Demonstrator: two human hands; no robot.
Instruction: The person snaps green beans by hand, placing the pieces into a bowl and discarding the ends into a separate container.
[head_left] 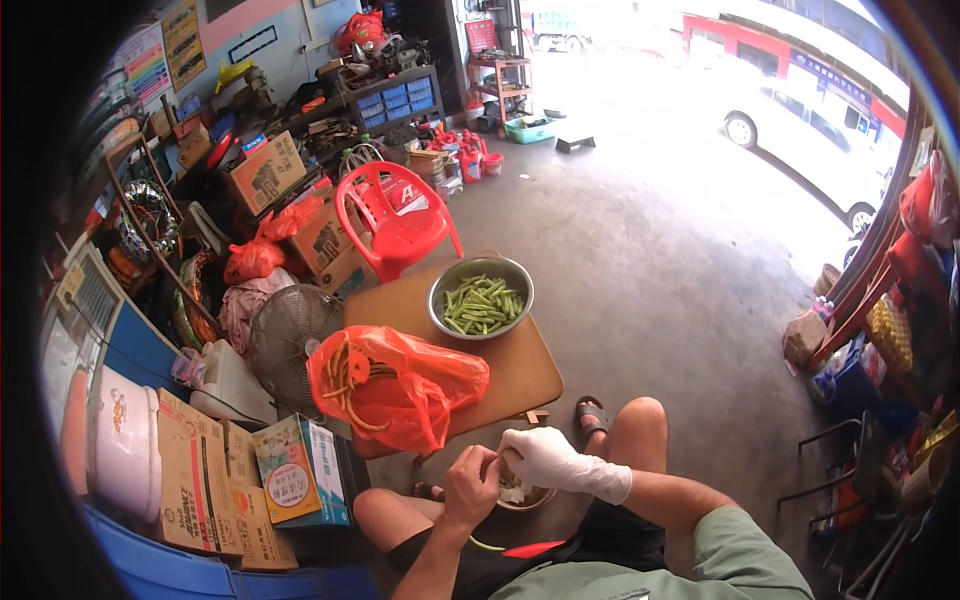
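Observation:
My left hand (472, 490), bare, and my right hand (560, 462), in a white glove, meet with fingertips pinched together over a small bowl (527, 503) between my knees. Whatever they pinch is hidden by the fingers. Scraps lie in that bowl. Below my left wrist a thin green bean (487, 546) shows beside a red patch (533, 550) at my lap; whether the hand holds this bean I cannot tell. On the low brown table (525, 372) stand a metal bowl (434, 310) of green bean pieces (482, 304) and an open red plastic bag (440, 385) with long brownish-green beans (345, 380).
A red plastic chair (405, 225) stands against the table's far side. Left of the table are a fan (292, 335), cardboard boxes (195, 475) and a pinkish lidded bin (125, 440). Cluttered shelving lines the right edge. Outside, a white car (800, 140) is parked.

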